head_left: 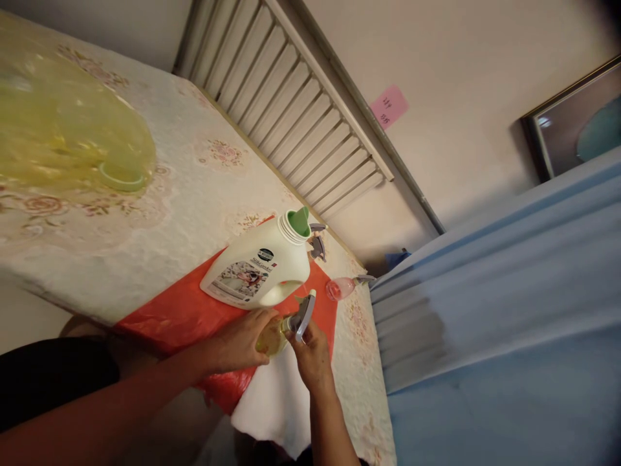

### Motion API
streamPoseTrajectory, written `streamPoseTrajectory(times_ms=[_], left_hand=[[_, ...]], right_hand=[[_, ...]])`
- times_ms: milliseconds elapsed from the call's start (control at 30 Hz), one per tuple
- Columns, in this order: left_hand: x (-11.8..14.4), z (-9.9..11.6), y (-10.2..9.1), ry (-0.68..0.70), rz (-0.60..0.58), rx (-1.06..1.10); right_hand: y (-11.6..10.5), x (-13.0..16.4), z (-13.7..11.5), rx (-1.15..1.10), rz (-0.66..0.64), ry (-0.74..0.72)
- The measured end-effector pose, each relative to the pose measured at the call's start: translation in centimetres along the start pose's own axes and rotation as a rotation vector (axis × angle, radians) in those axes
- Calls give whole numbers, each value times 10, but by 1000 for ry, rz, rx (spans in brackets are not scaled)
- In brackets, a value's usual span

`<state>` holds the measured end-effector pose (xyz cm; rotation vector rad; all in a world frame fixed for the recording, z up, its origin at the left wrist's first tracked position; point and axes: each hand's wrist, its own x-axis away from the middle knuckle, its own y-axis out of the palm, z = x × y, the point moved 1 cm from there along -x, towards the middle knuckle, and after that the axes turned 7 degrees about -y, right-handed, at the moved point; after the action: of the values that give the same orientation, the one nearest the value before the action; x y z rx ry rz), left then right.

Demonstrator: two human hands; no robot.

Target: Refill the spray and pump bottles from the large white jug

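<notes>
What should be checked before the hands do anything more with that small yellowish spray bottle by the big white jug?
1. Left hand holds the small yellowish spray bottle: ok.
2. Right hand on the grey trigger spray head: ok.
3. Spray head fully seated: cannot tell.
4. Large white plastic jug capped: not ok, green spout open.
5. Orange plastic sheet under the jug: ok.

Surface under a floral cloth, crowded at one end

The surface (160,213) carries a red plastic sheet (179,314), a white jug (259,268) lying on it, a pink spray bottle (342,287), a white cloth (276,401) and a yellow bag (63,129).
</notes>
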<state>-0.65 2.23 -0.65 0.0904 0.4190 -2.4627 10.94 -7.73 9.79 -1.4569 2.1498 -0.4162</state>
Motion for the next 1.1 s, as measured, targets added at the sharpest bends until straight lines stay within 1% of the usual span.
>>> streamPoseTrajectory(times_ms=[133,267,333,467,567,600,667,767,833,933,1033,1100], left_hand=[[0,-4,2,9,21,-11],[2,-1,1,13,21,-32],[3,3,-1,21,38,-46],[3,5,1,53,67,-82],[3,2,5,26,91,-99],[3,1,5,13,84,-91],[4,3,2,1,34,-46],[5,12,-6,25,-74,40],[5,18,-12,42,-101,54],[4,20,-12,53,-56,-8],[3,15,-7,65,-1,-85],[4,12,-4,73,14,-109]], right_hand=[[0,-2,-1,-21,-13,14],[2,-2,1,-12,42,65],[6,0,3,23,101,85],[19,6,10,66,277,116],[28,9,15,59,379,134],[29,10,16,52,394,132],[31,11,16,33,403,127],[30,13,16,11,395,127],[30,14,17,15,408,129],[33,16,22,38,466,138],[39,18,28,37,553,125],[44,19,30,21,587,108]])
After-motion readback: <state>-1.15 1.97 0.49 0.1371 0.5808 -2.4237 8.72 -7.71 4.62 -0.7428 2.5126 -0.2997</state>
